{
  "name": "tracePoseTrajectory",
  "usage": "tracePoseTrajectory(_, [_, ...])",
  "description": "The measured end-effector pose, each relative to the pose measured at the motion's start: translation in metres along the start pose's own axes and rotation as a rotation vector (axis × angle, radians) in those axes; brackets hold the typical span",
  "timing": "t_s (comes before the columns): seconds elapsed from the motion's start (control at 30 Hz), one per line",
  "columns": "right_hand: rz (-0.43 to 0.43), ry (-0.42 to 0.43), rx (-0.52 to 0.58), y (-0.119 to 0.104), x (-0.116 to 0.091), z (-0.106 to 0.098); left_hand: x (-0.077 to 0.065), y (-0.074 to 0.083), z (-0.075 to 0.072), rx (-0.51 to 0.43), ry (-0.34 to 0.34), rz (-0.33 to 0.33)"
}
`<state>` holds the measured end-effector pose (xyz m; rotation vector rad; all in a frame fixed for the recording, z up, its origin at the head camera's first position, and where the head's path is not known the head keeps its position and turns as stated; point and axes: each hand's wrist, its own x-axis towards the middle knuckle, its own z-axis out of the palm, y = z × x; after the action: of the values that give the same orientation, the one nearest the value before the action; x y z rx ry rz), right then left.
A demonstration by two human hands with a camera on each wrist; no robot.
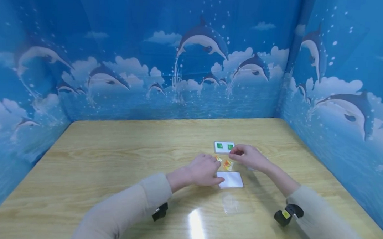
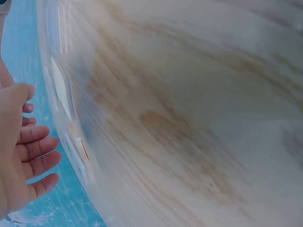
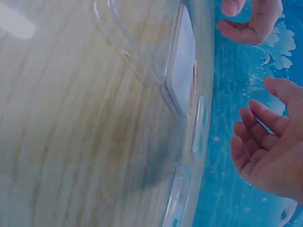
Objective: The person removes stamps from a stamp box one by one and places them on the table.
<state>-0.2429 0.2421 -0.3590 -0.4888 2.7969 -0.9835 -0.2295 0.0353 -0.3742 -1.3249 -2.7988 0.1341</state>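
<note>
My left hand [image 1: 204, 170] hovers at the left edge of a flat white stack [image 1: 232, 180], which looks like cards. Its fingers are loosely spread in the left wrist view, with nothing seen in them. Just beyond the stack lie small orange-and-yellow pieces [image 1: 228, 165], one partly covered by my left fingers. My right hand [image 1: 249, 157] is near the lower right corner of a white rectangle with two green squares [image 1: 220, 146]. In the right wrist view its fingers [image 3: 255, 130] bend loosely, thumb apart, and hold nothing visible.
A clear plastic case or lid [image 1: 231, 204] lies nearer me than the white stack. Another clear box [image 3: 177, 194] appears low in the right wrist view; in the head view my right hand partly hides a clear item. Dolphin-printed curtains [image 1: 123, 52] border the wooden table [image 1: 113, 148].
</note>
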Motion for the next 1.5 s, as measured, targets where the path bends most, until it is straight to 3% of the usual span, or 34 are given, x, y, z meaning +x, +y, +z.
tracePoseTrajectory(0.13, [-0.144,0.019,-0.109,-0.002,-0.012,-0.006,-0.003,0.008,-0.004,0.061,0.069,-0.034])
tracePoseTrajectory(0.27, [-0.21,0.045,-0.283,-0.001,-0.024,-0.009,-0.007,0.016,-0.007,0.076,0.085,-0.076])
tracePoseTrajectory(0.5, [-0.304,0.104,-0.51,-0.002,-0.044,-0.006,-0.014,0.032,-0.004,0.0,0.028,-0.166])
tracePoseTrajectory(0.77, [-0.398,0.09,-0.712,-0.004,-0.067,0.003,-0.026,0.054,0.005,0.018,-0.025,-0.173])
tracePoseTrajectory(1.03, [-0.415,-0.041,-0.696,-0.006,-0.081,0.016,-0.031,0.067,0.012,0.022,-0.032,-0.148])
tracePoseTrajectory(1.17, [-0.415,-0.065,-0.714,-0.004,-0.085,0.022,-0.031,0.067,0.012,0.035,-0.027,-0.139])
tracePoseTrajectory(1.37, [-0.38,-0.103,-0.726,0.0,-0.089,0.029,-0.03,0.07,0.012,0.013,-0.069,-0.133])
tracePoseTrajectory(1.5, [-0.404,-0.112,-0.745,0.001,-0.091,0.03,-0.03,0.071,0.013,0.015,-0.092,-0.117])
